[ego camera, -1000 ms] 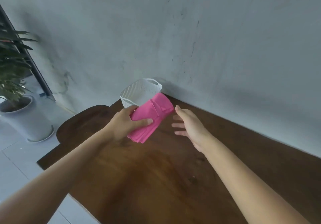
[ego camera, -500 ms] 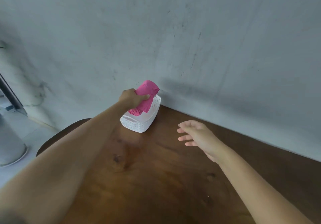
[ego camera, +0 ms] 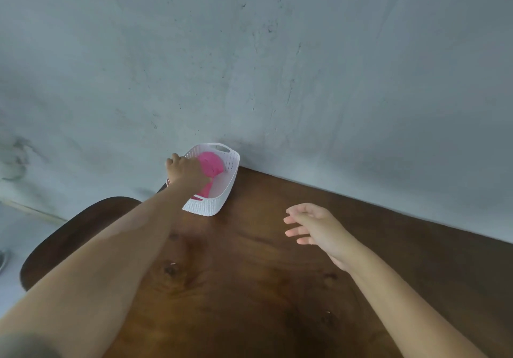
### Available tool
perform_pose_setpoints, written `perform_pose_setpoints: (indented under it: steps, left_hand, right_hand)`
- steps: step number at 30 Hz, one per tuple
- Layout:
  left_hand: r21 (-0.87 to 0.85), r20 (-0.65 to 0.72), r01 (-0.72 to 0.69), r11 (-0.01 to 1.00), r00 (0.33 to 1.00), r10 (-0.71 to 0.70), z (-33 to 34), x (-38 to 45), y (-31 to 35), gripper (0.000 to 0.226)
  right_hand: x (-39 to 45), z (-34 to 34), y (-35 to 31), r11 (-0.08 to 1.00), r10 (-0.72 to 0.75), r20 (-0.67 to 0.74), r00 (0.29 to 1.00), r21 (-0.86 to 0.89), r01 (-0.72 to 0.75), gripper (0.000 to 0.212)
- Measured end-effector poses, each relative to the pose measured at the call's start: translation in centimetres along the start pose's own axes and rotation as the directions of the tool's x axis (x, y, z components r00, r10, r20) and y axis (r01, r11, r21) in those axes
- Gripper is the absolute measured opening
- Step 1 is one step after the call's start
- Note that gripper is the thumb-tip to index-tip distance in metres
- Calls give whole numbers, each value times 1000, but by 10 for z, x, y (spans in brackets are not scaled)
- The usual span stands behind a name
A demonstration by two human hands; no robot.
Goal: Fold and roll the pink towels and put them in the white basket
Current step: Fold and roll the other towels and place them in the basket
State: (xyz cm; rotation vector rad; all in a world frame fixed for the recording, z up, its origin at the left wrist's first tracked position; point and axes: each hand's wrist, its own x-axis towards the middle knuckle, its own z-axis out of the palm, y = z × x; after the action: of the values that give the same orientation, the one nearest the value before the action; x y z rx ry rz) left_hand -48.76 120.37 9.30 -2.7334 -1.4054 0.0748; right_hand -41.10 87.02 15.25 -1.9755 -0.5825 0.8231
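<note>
A white woven basket (ego camera: 222, 199) stands at the table's far left corner, against the wall. A rolled pink towel (ego camera: 212, 164) lies inside it along the left side. My left hand (ego camera: 186, 170) reaches down into the basket and grips the towel; its fingers are hidden behind the hand. My right hand (ego camera: 316, 228) hovers above the table to the right of the basket, fingers spread and holding nothing.
The dark wooden table (ego camera: 249, 288) meets a grey wall (ego camera: 277, 66) at its far edge. A dark rounded chair back (ego camera: 72, 232) sits past the table's left edge, above a pale floor.
My left hand carried the pink towel from above the table into the basket and lowered it until it lies inside. My right hand let go and drew back to the right.
</note>
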Motion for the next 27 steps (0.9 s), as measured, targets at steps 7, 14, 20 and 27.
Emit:
perform_pose_setpoints:
  steps: [7,14,20,27]
  left_hand:
    - [139,50,36,990,998,-43,-5,-2,7,43]
    - [42,-124,-55,998,990,60,-20,-12,15,67]
    - [-95,-293,-235,967,935,199,-39,-77,49,50]
    - [-418,-360,-426,802,888,284,-53,-189,134,35]
  right_hand:
    - [-3,5,12,999,52,7,999,-1,-52,20]
    - [-11,-7,32,996,90,-24,996,16,-89,18]
    - [-39,-37,61,993,117,-50,992,39,-115,17]
    - [-107,-105,107,994,95,-156,983,71,-85,16]
